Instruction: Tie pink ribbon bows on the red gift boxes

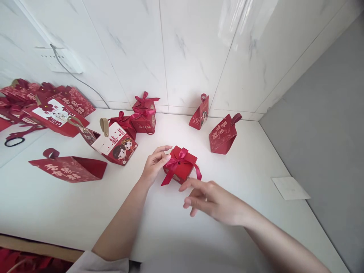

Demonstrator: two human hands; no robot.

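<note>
A small red gift box (190, 168) with a shiny red ribbon bow (180, 160) tied over its top sits on the white table. Two ribbon tails hang down its sides. My left hand (155, 165) holds the box at its left corner, thumb on the edge and fingers behind it. Just in front of the box, on its right side, my right hand (210, 199) hovers with fingers loosely bent and apart. Nothing shows in it, and its index fingertip is close to the box's lower edge; whether it touches cannot be made out.
Behind my left hand stand several bow-tied boxes (144, 123). Red handled boxes lie left (68, 169) and stand right (223, 134); a smaller one (199, 113) is near the wall. Scissors (14, 141) lie by a pile of red boxes (57, 117). A white card (290, 188) lies right.
</note>
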